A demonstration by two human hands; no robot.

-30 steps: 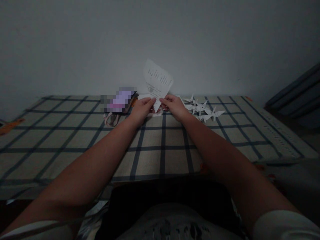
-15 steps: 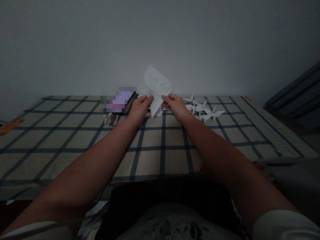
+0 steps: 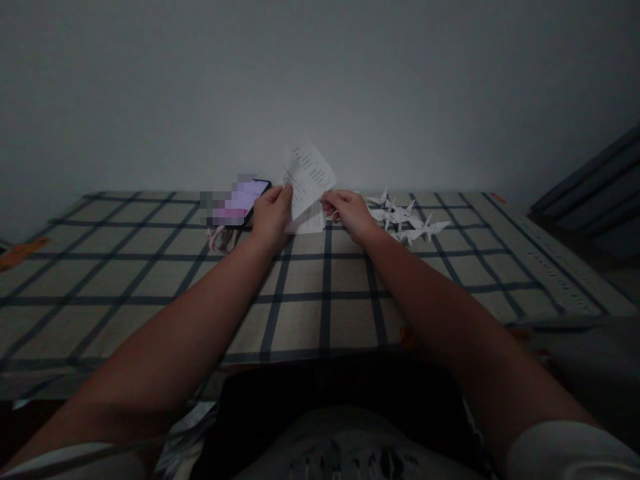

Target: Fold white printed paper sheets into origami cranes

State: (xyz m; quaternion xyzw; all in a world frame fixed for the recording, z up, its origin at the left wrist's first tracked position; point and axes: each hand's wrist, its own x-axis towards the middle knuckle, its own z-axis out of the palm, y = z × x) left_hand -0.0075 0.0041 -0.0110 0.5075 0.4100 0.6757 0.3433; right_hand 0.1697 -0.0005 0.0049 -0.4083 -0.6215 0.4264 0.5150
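Between my hands a printed sheet of paper [image 3: 311, 175] is held up at a tilt above the table. My left hand [image 3: 273, 212] grips its left edge, the thumb lying on the printed face. The fingers of my right hand [image 3: 347, 208] are pinched at the paper's lower right corner. More white paper with print [image 3: 311, 221] lies flat on the cloth just below the raised sheet. Several folded white paper cranes [image 3: 400, 217] sit to the right of my right hand, partly overlapping one another.
A phone [image 3: 243, 200], partly pixelated, is left of my left hand, with a pinkish cord loop [image 3: 223, 239] in front of it. The checked tablecloth [image 3: 300, 307] reaches back to a plain grey wall [image 3: 320, 80]. An orange item [image 3: 23, 253] lies at the far left edge.
The held paper has turned and opened out, its pointed lower tip no longer showing. My left hand has shifted slightly left and down; my right hand has barely moved.
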